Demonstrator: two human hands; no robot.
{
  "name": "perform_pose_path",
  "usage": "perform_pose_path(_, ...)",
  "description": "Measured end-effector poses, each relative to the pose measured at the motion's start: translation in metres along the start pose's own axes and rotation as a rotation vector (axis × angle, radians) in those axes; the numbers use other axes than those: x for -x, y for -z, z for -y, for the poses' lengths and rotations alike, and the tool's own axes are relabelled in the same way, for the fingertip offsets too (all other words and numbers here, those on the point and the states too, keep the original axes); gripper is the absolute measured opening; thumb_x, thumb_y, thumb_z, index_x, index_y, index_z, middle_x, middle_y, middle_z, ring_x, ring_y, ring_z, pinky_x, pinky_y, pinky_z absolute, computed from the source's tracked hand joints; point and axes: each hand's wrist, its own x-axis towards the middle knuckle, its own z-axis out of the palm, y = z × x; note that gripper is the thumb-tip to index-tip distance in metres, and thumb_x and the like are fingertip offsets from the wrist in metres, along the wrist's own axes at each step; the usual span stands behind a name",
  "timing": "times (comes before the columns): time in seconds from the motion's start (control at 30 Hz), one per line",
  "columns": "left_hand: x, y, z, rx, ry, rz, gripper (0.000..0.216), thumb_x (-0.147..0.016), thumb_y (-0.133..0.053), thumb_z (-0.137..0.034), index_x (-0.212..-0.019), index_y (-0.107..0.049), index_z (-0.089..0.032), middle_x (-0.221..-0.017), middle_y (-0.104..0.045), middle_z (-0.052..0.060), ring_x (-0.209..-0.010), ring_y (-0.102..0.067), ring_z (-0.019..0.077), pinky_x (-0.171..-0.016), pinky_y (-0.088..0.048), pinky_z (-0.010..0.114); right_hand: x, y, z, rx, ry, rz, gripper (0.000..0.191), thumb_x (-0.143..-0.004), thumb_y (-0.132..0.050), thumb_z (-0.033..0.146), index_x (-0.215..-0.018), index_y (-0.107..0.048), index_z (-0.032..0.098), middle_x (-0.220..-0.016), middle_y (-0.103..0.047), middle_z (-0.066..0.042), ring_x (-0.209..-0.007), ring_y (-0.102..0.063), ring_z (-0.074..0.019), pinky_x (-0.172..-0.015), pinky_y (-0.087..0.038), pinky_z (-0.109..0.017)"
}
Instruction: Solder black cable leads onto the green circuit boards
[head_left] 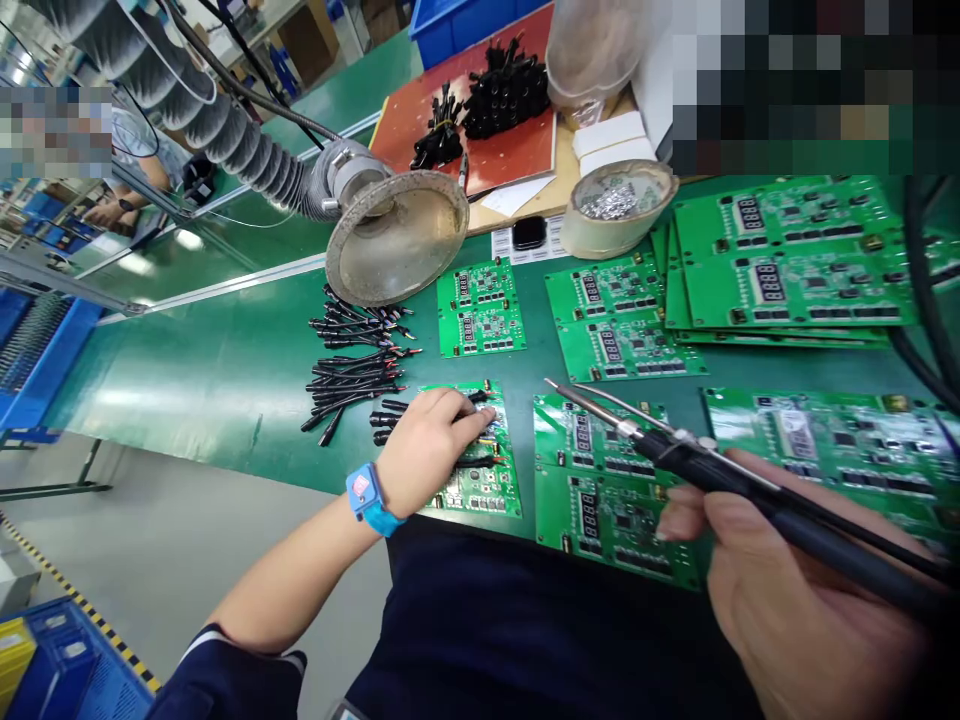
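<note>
My left hand [426, 445], with a blue wrist strap [365, 493], lies over a green circuit board [480, 495]. Its thumb and index finger are pinched together on a black cable [386, 421] at the board's wire ends; the exact grip is partly hidden. Other black cables lie across the same board, one just below the fingers. My right hand [787, 580] is closed around a black soldering iron [675, 455] with a thin metal tube along its side. The iron's tip points left, above the gap between boards, apart from my left hand.
Loose black cables [352, 375] lie left of the boards. A funnel-shaped fume hood [397, 240] hangs over the green table. Behind stand a round tub of silvery bits [619, 210] and a red board [517, 150] with cable bundles. Stacked circuit boards [795, 260] fill the right.
</note>
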Motion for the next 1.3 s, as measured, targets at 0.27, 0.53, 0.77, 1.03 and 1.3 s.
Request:
perform_pose_path(0.27,0.006,0.038,-0.053,0.338,0.312,0.009,0.037,-0.089,-0.041,-0.029,-0.125,-0.039,-0.022,-0.085,-0.045,0.003,-0.073,-0.050,0.0132,-0.066,-0.046,0.026,-0.001,-0.006,0.001,-0.182,0.049,0.124,0.036,-0.071,-0.062,0.024,-0.107,-0.057,0.023,-0.078,-0.063,-0.005,-0.057,-0.058,-0.0147,-0.056,-0.052,-0.031)
perform_pose_path(0.53,-0.016,0.023,-0.067,0.750,0.295,0.065,0.029,-0.091,-0.033,-0.021,-0.115,-0.048,-0.013,-0.092,-0.043,0.006,-0.088,-0.045,0.0140,-0.085,-0.040,0.026,-0.001,-0.031,0.009,-0.190,-0.090,0.164,0.038,-0.069,-0.065,0.029,-0.105,-0.057,0.022,-0.086,-0.064,-0.003,-0.077,-0.062,-0.0150,-0.079,-0.052,-0.031)
perform_pose_path(0.77,-0.017,0.016,-0.066,0.814,0.290,0.000,0.032,-0.088,-0.044,-0.023,-0.119,-0.051,-0.019,-0.081,-0.053,0.004,-0.078,-0.049,0.0149,-0.074,-0.043,0.027,-0.006,-0.029,0.005,-0.311,-0.035,0.232,0.040,-0.069,-0.066,0.023,-0.107,-0.054,0.022,-0.086,-0.064,-0.002,-0.079,-0.062,-0.0144,-0.078,-0.053,-0.029)
perform_pose_path(1.03,-0.006,0.002,-0.077,0.608,0.280,0.012,0.035,-0.091,-0.035,-0.026,-0.120,-0.050,-0.014,-0.082,-0.056,0.008,-0.073,-0.053,0.0174,-0.068,-0.047,0.030,-0.003,-0.015,0.007,0.096,0.255,0.304,0.029,-0.072,-0.061,0.026,-0.101,-0.057,0.024,-0.089,-0.062,-0.001,-0.081,-0.060,-0.0131,-0.075,-0.052,-0.025)
perform_pose_path(1.3,-0.015,0.001,-0.096,1.627,0.651,-0.051,0.030,-0.086,-0.045,-0.036,-0.082,-0.064,-0.013,-0.061,-0.059,0.002,-0.056,-0.056,0.0114,-0.055,-0.047,0.023,0.019,-0.032,-0.004,-0.052,0.045,-0.047,0.032,-0.064,-0.069,0.028,-0.092,-0.058,0.019,-0.088,-0.062,-0.005,-0.073,-0.061,-0.0171,-0.066,-0.053,-0.032)
